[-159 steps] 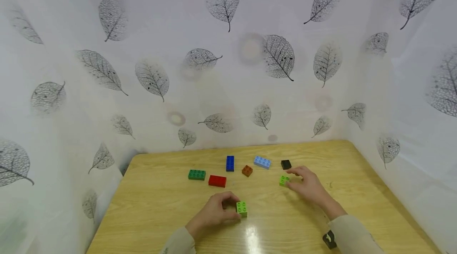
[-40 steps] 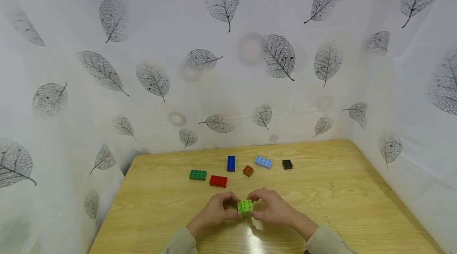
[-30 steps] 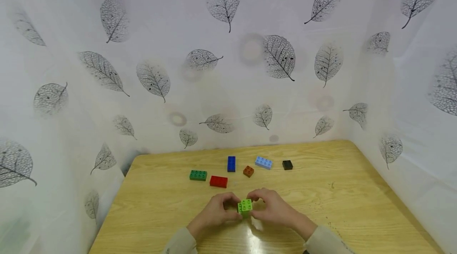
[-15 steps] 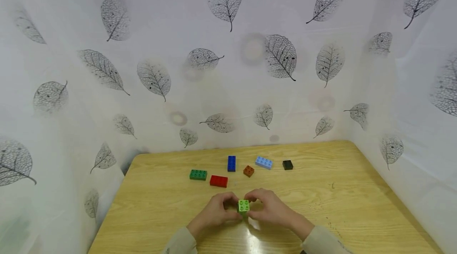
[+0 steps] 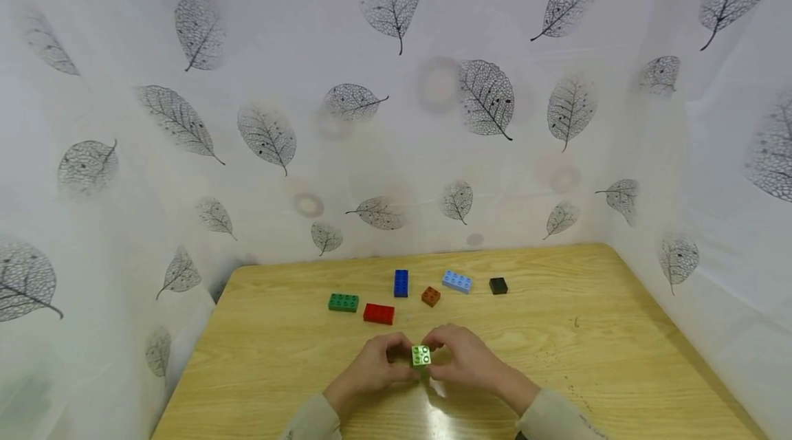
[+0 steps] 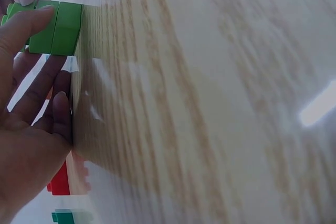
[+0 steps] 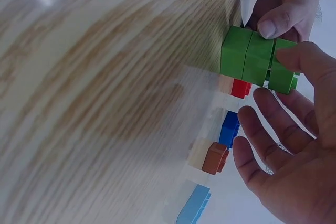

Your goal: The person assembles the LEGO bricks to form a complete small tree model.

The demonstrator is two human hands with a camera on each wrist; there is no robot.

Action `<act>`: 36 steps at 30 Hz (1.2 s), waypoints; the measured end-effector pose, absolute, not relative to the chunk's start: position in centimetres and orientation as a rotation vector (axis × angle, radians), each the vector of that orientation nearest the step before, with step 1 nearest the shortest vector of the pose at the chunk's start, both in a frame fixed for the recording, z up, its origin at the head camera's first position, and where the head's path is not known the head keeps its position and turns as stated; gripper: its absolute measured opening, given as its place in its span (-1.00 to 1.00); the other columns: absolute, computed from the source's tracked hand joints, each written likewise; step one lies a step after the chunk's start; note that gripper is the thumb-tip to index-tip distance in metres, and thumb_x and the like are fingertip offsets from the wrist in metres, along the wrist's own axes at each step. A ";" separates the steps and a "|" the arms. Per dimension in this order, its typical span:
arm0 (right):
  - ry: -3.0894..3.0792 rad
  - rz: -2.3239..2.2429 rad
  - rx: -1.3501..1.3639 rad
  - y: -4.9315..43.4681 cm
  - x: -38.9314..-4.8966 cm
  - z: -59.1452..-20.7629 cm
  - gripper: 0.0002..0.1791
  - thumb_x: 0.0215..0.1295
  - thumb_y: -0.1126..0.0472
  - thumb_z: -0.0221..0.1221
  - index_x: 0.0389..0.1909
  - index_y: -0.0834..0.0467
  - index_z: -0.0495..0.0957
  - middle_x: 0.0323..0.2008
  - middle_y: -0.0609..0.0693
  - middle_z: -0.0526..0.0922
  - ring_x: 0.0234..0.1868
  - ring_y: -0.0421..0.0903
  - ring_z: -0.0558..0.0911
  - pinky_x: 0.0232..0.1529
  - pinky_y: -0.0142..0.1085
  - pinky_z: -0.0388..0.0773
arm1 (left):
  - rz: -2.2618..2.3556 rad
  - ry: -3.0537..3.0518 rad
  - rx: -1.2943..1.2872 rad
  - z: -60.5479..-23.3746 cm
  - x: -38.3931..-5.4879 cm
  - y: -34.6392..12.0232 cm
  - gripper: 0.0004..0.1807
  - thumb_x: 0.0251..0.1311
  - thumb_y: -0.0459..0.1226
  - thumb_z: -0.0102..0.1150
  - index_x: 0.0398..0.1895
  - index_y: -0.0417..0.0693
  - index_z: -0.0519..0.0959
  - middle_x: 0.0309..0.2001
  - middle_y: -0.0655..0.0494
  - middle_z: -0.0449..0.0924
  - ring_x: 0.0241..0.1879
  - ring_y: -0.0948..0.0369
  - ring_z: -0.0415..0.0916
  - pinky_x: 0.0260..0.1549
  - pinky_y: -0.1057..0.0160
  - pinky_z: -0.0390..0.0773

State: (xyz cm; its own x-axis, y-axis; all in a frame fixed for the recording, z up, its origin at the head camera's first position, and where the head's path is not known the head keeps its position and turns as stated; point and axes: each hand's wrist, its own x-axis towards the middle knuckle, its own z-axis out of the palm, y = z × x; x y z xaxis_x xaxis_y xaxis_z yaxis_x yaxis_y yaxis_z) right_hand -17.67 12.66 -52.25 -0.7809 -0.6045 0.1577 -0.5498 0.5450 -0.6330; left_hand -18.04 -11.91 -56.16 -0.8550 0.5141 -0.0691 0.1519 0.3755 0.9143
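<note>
A small stack of lime green toy building bricks [image 5: 421, 356] stands upright on the wooden table [image 5: 278, 357], between both hands. In the right wrist view the stack shows three layers, with a thin gap under the top brick [image 7: 282, 69]. My right hand [image 5: 467, 357] pinches that top brick between thumb and fingers; its other fingers are spread. From the left, my left hand [image 5: 374, 366] holds the lower bricks [image 7: 247, 56] between thumb and fingertips. The left wrist view shows the stack's bottom at the table surface.
Behind the hands lie a green brick [image 5: 343, 302], a red brick [image 5: 379, 314], a dark blue brick [image 5: 401, 283], a brown brick [image 5: 431, 296], a light blue brick [image 5: 456, 281] and a black brick [image 5: 498, 286]. A leaf-patterned curtain [image 5: 396, 172] surrounds the table's back and sides.
My right hand has carried a lime green brick from near the black brick to the left hand's bricks. Within the last second it shifted left, lining up over them. The left hand stayed put.
</note>
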 end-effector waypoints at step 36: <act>2.549 -1.192 -0.839 13.1 -17.9 -53.1 -0.67 0.25 0.08 0.47 0.02 -0.03 0.71 -0.14 -0.17 0.69 -0.10 -0.17 0.62 -0.11 -0.34 0.55 | 1.502 2.195 0.596 -55.1 -18.2 -11.8 -0.79 0.26 -0.20 0.50 -0.13 0.09 0.65 -0.06 0.18 0.75 -0.10 0.27 0.69 -0.06 0.36 0.62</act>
